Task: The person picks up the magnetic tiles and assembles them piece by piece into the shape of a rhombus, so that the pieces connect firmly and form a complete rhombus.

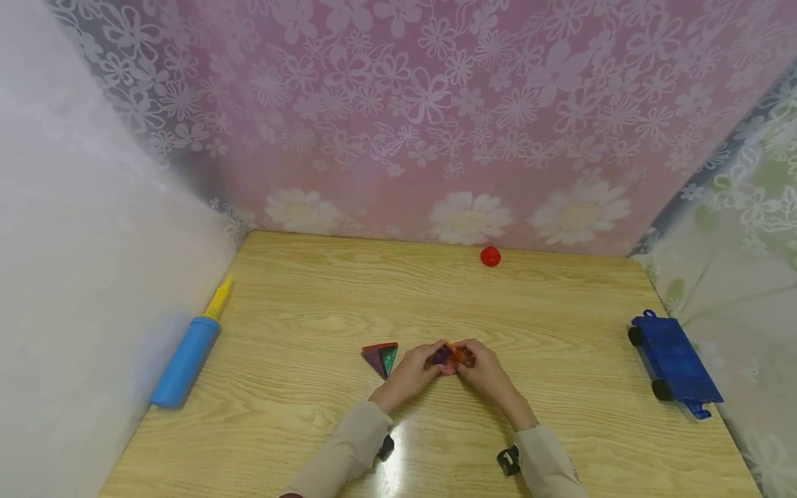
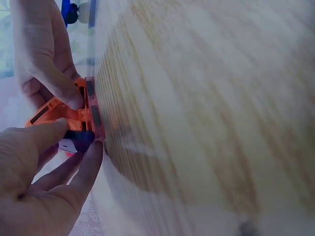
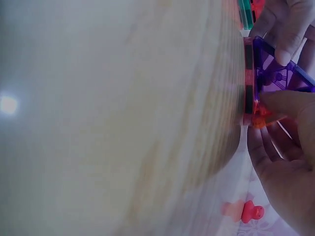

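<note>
My left hand [image 1: 411,375] and right hand [image 1: 484,371] meet over a small build of see-through magnetic tiles on the table. The left pinches a purple triangular tile [image 3: 275,73], which leans up from a red tile [image 3: 249,81] lying flat at its base. An orange tile [image 2: 59,112] stands on the other side, between the thumb and fingers of the right. Black magnet strips show along the tile edges. Just left of the left hand sits a second tile build [image 1: 381,357] in red, purple and green. Fingers hide part of the held tiles.
A blue and yellow hand pump [image 1: 189,360] lies along the left wall. To the right is a blue toy trailer [image 1: 675,360] with black wheels, beside the table's edge. A small red toy [image 1: 490,256] stands at the back, near the flowered curtain [image 1: 405,124].
</note>
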The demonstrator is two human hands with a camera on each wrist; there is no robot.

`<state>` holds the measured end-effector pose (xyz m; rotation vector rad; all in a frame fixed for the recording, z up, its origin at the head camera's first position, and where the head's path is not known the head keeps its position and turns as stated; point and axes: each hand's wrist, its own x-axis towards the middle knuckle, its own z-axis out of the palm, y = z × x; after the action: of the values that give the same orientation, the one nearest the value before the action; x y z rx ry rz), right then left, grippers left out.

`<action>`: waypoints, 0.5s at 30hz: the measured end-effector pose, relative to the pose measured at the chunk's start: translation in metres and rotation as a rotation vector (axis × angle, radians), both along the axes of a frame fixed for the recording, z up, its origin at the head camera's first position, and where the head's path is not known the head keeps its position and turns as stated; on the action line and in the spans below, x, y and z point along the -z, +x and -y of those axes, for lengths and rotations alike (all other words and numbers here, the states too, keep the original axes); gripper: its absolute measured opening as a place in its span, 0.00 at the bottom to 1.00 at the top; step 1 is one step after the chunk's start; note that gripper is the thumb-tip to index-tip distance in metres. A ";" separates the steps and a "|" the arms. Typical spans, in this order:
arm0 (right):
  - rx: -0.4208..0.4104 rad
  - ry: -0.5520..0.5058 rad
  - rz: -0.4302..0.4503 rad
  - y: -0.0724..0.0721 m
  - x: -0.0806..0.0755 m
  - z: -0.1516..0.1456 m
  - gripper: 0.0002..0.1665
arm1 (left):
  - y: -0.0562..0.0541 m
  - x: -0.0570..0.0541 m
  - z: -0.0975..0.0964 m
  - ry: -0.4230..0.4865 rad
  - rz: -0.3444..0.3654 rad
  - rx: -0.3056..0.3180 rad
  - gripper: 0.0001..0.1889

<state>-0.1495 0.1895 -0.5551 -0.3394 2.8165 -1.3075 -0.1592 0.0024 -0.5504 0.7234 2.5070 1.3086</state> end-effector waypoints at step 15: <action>-0.084 -0.067 -0.013 0.002 -0.001 0.001 0.34 | -0.003 0.001 0.004 -0.015 -0.060 0.003 0.23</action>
<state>-0.1475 0.1884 -0.5544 -0.4651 2.7404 -1.3899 -0.1618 -0.0015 -0.5518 0.7738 2.5586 1.2842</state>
